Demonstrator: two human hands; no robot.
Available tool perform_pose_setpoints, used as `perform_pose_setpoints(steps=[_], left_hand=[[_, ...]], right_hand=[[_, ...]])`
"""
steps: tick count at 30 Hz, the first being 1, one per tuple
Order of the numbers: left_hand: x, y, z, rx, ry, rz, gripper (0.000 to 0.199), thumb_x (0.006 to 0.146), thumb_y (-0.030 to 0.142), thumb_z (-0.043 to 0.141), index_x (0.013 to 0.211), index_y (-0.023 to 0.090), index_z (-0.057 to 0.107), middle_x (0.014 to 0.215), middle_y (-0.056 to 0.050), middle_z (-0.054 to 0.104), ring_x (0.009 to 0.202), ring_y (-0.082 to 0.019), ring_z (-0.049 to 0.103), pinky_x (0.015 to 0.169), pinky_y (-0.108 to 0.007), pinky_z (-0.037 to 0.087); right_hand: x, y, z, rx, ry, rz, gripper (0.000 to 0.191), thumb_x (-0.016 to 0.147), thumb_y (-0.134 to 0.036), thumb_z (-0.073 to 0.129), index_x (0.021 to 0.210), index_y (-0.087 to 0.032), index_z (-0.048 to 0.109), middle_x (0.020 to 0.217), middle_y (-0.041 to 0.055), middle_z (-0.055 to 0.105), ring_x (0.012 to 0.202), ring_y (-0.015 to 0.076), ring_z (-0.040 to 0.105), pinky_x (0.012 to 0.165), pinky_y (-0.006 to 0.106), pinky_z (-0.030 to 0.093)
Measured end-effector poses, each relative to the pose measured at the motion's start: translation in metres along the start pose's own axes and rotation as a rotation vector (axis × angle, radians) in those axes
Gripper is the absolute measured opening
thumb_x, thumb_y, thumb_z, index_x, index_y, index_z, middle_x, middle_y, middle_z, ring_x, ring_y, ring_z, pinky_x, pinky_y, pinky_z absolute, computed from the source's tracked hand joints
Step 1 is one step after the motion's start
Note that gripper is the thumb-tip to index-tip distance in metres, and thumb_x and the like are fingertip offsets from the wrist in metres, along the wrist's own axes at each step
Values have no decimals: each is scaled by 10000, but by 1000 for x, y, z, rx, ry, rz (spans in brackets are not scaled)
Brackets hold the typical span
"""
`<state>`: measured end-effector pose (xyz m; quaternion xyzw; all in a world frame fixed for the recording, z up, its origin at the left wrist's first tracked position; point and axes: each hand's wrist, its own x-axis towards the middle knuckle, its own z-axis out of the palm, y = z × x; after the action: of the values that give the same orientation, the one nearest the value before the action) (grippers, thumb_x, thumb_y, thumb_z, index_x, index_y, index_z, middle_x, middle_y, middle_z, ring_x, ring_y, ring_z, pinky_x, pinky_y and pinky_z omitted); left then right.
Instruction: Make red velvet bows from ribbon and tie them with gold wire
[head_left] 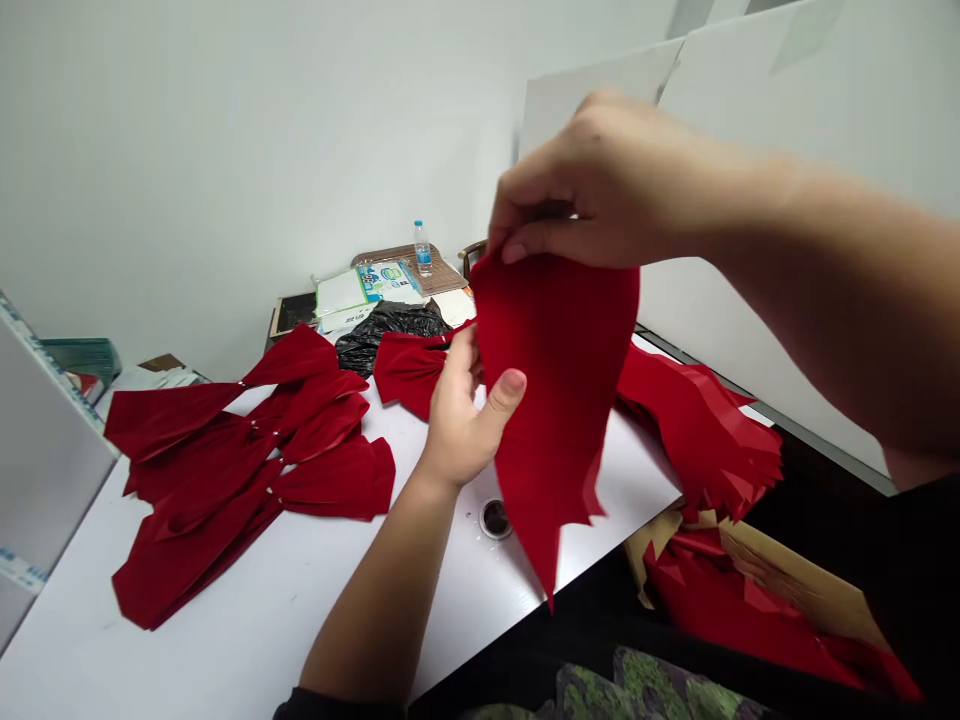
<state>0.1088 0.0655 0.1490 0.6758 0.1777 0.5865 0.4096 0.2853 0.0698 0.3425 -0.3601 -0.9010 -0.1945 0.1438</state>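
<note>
A piece of red cloth [559, 370] with a pointed lower end hangs in front of me over the white table. My right hand [585, 190] pinches its top edge between thumb and fingers. At its left edge, my left hand [469, 415] has the thumb in front of the cloth and the fingers curled by the edge, partly hidden. Gathered red cloth bows [262, 460], cinched in the middle, lie overlapping at the left. Another gathered red piece [409, 370] rests behind my left hand. To the right is a stack of flat red cloth pieces [697, 420].
The white table [247, 640] has a round hole [496, 518] near its front edge. Below at right stands a cardboard box [802, 570] with more red cloth. A black plastic bag [390, 325] and a water bottle [422, 250] are at the back. White panels [825, 130] border the right.
</note>
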Motion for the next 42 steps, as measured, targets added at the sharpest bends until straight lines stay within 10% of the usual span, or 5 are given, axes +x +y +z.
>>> perform_pose_setpoints(steps=[9,15,28,42], left_hand=[[8,12,-40,68,220,-84,361,876,453,800,1090,164,770,1087,-85,804,1035,-266,761,934,-377,625],[13,9,-56,62,127,-175,441,827,526,826,1095,181,758,1059,-87,796,988,-261,758,864,-362,636],[15,4,-61,297,362,61,334,897,513,761,891,180,735,754,-13,704,683,-138,655,611,-224,515],[17,5,-65,276,318,37,294,859,463,815,941,185,766,917,-53,771,840,-166,725,712,-240,568]], right_hand=[[20,-2,30,446,-21,124,264,864,-326,831,1062,-170,755,849,10,748,777,144,675,704,283,503],[5,24,64,601,-66,222,382,825,-528,836,886,-169,719,773,22,708,725,138,623,661,286,477],[0,-6,92,597,-55,53,329,850,-475,799,847,-158,713,750,19,671,706,122,573,644,271,421],[-25,1,108,679,79,155,249,882,-423,737,894,-175,756,785,25,733,677,129,634,700,293,498]])
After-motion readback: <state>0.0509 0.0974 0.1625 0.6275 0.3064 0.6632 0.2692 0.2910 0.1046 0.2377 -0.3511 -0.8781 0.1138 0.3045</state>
